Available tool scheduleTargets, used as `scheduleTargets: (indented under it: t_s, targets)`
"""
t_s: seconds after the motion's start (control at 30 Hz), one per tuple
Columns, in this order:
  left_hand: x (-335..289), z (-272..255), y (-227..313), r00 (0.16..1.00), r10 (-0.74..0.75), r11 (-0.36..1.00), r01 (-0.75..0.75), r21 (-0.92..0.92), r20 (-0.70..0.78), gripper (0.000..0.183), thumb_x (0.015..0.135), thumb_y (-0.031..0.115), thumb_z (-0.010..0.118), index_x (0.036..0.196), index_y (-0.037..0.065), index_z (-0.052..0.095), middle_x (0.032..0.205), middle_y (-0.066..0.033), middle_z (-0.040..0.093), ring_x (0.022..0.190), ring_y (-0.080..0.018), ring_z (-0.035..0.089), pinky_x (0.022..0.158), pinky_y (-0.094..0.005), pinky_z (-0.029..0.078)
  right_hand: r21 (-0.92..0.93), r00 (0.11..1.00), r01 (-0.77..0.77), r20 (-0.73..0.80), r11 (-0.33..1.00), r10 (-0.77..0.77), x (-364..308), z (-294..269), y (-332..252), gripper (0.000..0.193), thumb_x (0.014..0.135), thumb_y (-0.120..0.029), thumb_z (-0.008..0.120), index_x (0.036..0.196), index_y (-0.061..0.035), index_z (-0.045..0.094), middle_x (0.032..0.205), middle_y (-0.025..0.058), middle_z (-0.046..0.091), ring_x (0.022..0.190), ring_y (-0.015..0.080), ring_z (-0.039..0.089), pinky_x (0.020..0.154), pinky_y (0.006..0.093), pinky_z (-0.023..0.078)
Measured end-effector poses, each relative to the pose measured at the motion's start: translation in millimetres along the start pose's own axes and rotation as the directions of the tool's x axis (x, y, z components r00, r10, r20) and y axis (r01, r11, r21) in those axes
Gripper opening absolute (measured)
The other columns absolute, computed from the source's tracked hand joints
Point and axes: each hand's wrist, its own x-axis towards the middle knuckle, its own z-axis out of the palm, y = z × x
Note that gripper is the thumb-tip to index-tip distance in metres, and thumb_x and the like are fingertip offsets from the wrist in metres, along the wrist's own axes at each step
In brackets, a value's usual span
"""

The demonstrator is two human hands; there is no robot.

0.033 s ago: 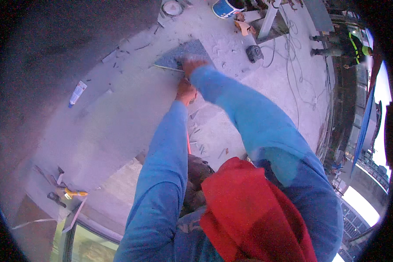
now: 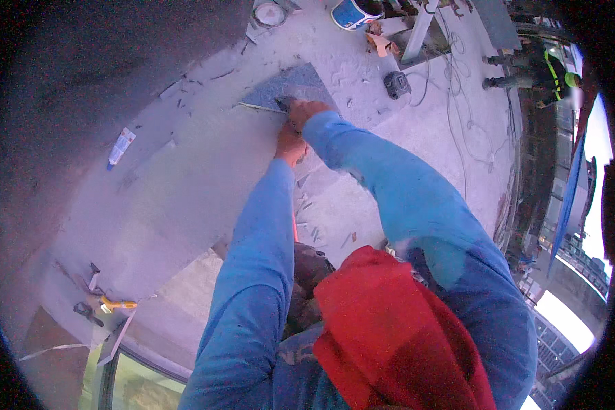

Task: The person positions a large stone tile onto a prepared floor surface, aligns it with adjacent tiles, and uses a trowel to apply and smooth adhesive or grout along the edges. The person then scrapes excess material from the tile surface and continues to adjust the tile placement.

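Note:
A grey speckled stone slab lies on the pale dusty floor, ahead of my outstretched arms. At its near edge my right hand is closed around a small dark pointed tool, whose kind I cannot make out. The tool's tip is over the slab; whether it touches is unclear. My left hand is closed just below the right one, the two hands meeting. What the left fingers grip is hidden. Below the left hand, a thin orange strip shows beside my forearm.
A white tube lies at left, and a yellow-handled tool at lower left. A dark tape-measure-like object, blue bucket and looping cables are beyond the slab. Far right stands a person in a high-visibility vest.
My right hand, smeared by motion over the slab before, has come back slightly toward me and looks sharper. The dark tool in it now shows. My left hand stays nearly in place.

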Motion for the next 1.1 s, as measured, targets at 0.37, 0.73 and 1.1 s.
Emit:
scheduleTargets:
  t_s: [0.37,0.73,1.1]
  targets:
    - [21.5,7.5,-25.8,0.996,0.075,0.980,-0.065,0.187,-0.047,0.038,0.094,0.032,0.052,0.117,0.001,0.051,0.085,-0.0188,0.064,0.060,-0.0339,0.064,0.049,-0.0462,0.049,-0.090,0.987,0.105,-0.110,0.990,-0.114,3.7,77.8,48.4,0.030,0.094,-0.023,0.045,0.117,-0.0098,0.059,0.111,0.0164,0.066,0.102,0.0350,0.065,0.086,0.0469,0.053]
    - [23.9,6.7,-2.1,0.992,-0.122,0.989,0.122,-0.083,-0.001,0.043,0.098,0.039,0.048,0.079,0.002,0.061,0.059,-0.0119,0.061,0.050,-0.0230,0.063,0.048,-0.0384,0.050,-0.045,0.999,0.004,0.040,0.999,-0.002,-48.4,33.6,39.7,0.026,0.094,-0.019,0.045,0.112,-0.0093,0.061,0.104,0.0199,0.067,0.093,0.0372,0.067,0.076,0.0492,0.055]
    - [3.7,-5.9,18.9,0.998,-0.053,0.998,0.053,0.016,-0.026,0.039,0.100,0.034,0.041,0.093,0.003,0.063,0.056,-0.0100,0.057,0.046,-0.0243,0.060,0.043,-0.0403,0.047,-0.162,0.979,0.051,-0.186,0.985,-0.081,-34.3,55.7,52.7,0.023,0.092,-0.017,0.046,0.103,-0.0059,0.064,0.096,0.0155,0.068,0.088,0.0326,0.068,0.073,0.0445,0.056]
